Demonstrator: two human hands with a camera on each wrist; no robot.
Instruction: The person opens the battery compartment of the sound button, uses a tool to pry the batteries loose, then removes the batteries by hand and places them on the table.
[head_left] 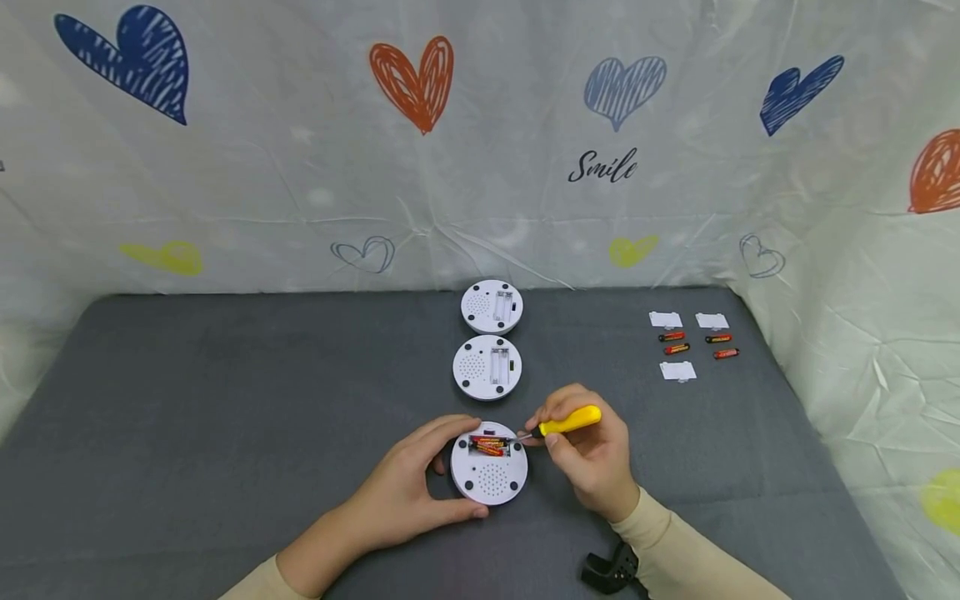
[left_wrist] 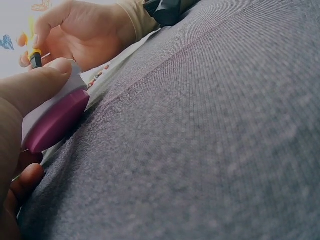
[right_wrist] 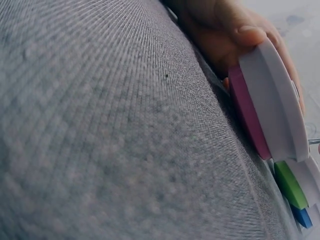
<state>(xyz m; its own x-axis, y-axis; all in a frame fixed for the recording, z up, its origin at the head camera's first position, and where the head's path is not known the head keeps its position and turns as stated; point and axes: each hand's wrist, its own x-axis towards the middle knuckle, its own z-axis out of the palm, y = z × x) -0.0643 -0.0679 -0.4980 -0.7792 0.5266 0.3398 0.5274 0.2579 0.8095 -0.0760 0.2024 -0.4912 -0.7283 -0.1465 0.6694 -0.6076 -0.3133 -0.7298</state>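
Note:
My left hand (head_left: 408,479) grips a round white device (head_left: 491,485) by its edge, thumb at the near side and fingers at the far side. The device lies with its battery compartment up, and red-and-black batteries (head_left: 489,446) sit in it, one at a slant. In the left wrist view its lower part (left_wrist: 60,122) is magenta. My right hand (head_left: 592,458) holds a screwdriver (head_left: 573,419) by its yellow handle. The shaft's tip reaches the compartment's right end; whether it touches a battery is too small to tell.
Two more white discs (head_left: 470,367) (head_left: 476,307) stand behind with vacant battery slots; the right wrist view shows green (right_wrist: 290,185) and blue (right_wrist: 301,216) lower parts. At the right lie three white covers (head_left: 678,371) and several loose batteries (head_left: 677,349). A black strap device (head_left: 609,573) is by the right sleeve.

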